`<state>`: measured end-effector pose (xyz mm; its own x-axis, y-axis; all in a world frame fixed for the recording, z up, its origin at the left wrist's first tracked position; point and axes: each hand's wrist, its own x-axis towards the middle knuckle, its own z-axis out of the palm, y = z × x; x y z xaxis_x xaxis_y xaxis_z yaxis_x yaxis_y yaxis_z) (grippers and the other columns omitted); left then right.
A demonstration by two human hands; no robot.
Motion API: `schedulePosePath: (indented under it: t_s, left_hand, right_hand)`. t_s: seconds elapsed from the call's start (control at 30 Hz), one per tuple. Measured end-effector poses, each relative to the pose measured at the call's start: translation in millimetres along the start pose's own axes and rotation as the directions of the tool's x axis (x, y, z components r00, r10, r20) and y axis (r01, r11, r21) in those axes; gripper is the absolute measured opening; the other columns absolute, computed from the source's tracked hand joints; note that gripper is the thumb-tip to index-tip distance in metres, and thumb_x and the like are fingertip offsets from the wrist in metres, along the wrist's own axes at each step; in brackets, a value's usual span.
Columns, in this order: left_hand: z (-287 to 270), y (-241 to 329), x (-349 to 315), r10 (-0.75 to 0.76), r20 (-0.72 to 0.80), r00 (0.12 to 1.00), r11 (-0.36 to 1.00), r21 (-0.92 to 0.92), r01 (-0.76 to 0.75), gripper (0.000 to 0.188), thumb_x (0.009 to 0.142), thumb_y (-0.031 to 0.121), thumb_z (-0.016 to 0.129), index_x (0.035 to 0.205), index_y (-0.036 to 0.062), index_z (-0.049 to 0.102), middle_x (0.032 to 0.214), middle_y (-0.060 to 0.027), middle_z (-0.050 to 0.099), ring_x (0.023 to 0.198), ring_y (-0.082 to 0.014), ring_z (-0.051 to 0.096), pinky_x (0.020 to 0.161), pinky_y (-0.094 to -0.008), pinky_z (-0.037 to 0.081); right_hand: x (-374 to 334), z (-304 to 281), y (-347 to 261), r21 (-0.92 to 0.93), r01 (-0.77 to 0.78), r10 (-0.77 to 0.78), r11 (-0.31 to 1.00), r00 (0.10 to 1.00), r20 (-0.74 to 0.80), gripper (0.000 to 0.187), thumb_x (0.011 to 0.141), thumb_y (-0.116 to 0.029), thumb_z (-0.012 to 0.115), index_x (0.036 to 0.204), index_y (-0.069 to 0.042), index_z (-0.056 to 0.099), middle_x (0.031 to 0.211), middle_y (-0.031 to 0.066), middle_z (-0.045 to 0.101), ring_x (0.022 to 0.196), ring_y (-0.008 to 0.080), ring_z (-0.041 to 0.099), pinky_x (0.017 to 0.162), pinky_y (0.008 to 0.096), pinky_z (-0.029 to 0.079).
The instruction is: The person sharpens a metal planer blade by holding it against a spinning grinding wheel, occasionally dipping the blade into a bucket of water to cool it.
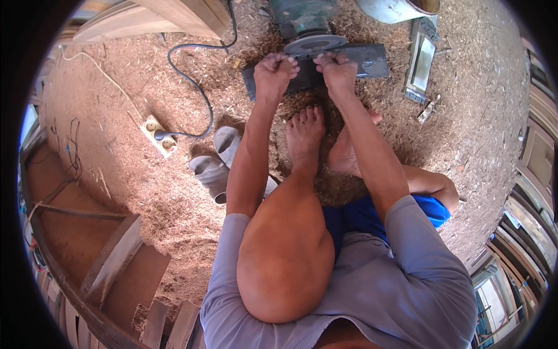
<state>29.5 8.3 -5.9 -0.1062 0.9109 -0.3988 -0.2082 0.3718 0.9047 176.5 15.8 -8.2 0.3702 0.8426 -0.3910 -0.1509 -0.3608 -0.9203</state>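
Fingers of the left hand [275, 74] and right hand [339, 70] are curled in, tips pinched; whether anything's gripped can't really be told. They're held right by the grinding wheel [314, 44], fixed to a green motor [302, 14]. A dark board [374, 61] is laid below, on shavings-littered ground [482, 110].

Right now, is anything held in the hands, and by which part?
It cannot be told: the left hand and right hand have curled fingers near the round grey disc, but anything pinched there is unclear.
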Motion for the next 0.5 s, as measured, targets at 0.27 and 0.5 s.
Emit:
schedulePosePath:
  t_s: [0.27,0.5]
  left_hand:
    - [-3,0,-1,0.02,-0.013,1.0,1.0,-0.022,-0.02,0.011,0.088,0.004,0.063,0.091,-0.0059,0.059,0.084,-0.0136,0.067,0.071,-0.0166,0.067,0.061,-0.0245,0.057]
    - [3,2,0,0.009,0.012,1.0,0.999,0.034,-0.009,0.012,0.089,0.006,0.063,0.091,-0.0051,0.058,0.086,-0.0141,0.067,0.073,-0.0165,0.068,0.063,-0.0238,0.057]
  right_hand:
    - [-6,2,-8,-0.043,-0.052,0.053,0.998,0.998,0.032,0.01,0.083,-0.003,0.066,0.085,0.006,0.065,0.078,0.0109,0.068,0.063,0.0133,0.061,0.059,0.0233,0.05]
    - [-2,-5,-10,-0.04,-0.039,0.041,0.998,0.999,0.029,0.011,0.083,-0.005,0.066,0.084,0.005,0.065,0.077,0.0109,0.069,0.06,0.0111,0.061,0.053,0.0227,0.048]
